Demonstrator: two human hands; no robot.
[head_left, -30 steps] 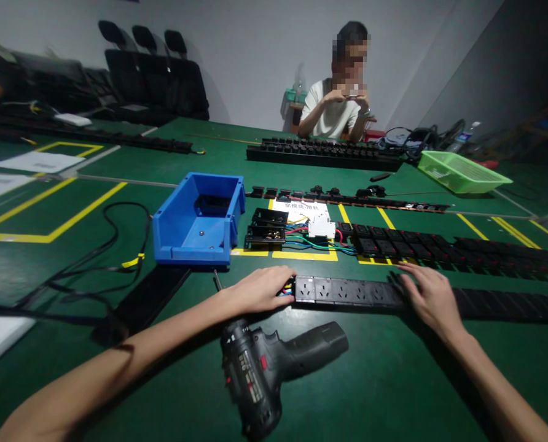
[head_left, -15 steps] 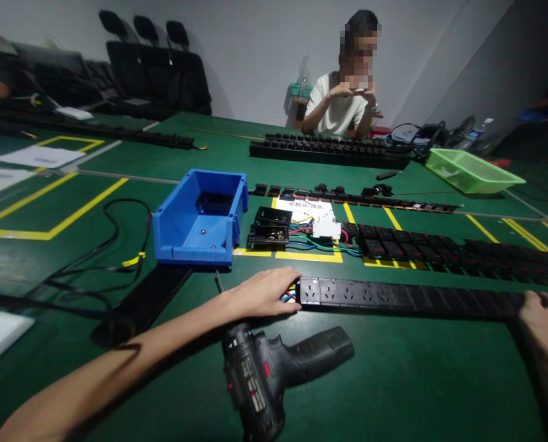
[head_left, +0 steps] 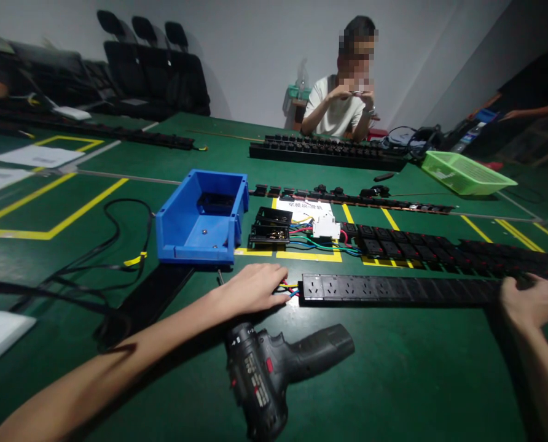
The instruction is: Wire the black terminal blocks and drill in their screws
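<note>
A long black power strip [head_left: 361,290] with a row of sockets lies across the table in front of me. Coloured wires [head_left: 294,287] come out of its left end. Around these wires my left hand [head_left: 258,286] is closed, just clear of the strip's housing; whatever else lies under the palm is hidden. At the far end, my right hand [head_left: 532,299] grips the strip, with its fingers partly hidden behind it. A black cordless drill [head_left: 260,380] lies on its side below my left hand, its bit pointing away from me.
A blue bin [head_left: 195,253] with a few small parts stands behind my left forearm. Beyond the strip lie wired socket modules [head_left: 403,245] and a white breaker [head_left: 327,229]. A green basket [head_left: 467,174] stands at back right. A person [head_left: 333,104] sits opposite; black cables [head_left: 108,245] run at left.
My left hand has slid left off the strip's end, baring more of the wires. My right hand has shifted left. At the far right, more of another person's arms shows.
</note>
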